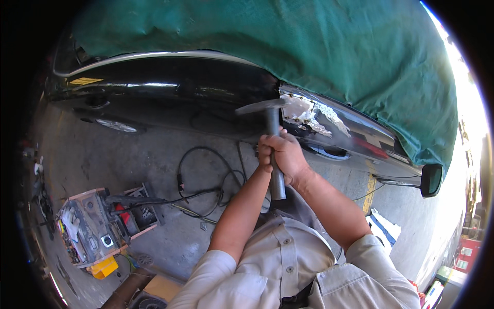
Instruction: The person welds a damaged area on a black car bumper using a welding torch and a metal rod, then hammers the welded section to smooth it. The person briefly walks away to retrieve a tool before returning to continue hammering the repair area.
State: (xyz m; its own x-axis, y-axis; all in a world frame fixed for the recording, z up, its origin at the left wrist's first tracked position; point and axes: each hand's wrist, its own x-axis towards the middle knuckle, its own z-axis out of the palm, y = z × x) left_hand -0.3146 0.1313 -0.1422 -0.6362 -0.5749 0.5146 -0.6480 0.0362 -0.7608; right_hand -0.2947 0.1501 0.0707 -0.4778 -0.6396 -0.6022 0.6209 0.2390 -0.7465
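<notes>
In front of my chest I hold a hammer (276,183) upright, with a grey metal handle and a long, narrow, slightly blurred head. My right hand (289,156) is wrapped round the middle of the handle. My left hand (265,152) is closed against it from the other side; some of its fingers are hidden. Just beyond the hammer head is a dark car panel (216,82). To the right of the head, a patch of bare, scraped metal (298,109) shows on the car body, with small marks along its edge.
A green cover (329,46) drapes over the car. A side mirror (431,180) sticks out at right. Black cables (198,149) lie looped on the concrete floor. At left stands a tool cart (92,221) with gloves and a yellow box (104,268). A white-and-blue sheet (385,229) lies at right.
</notes>
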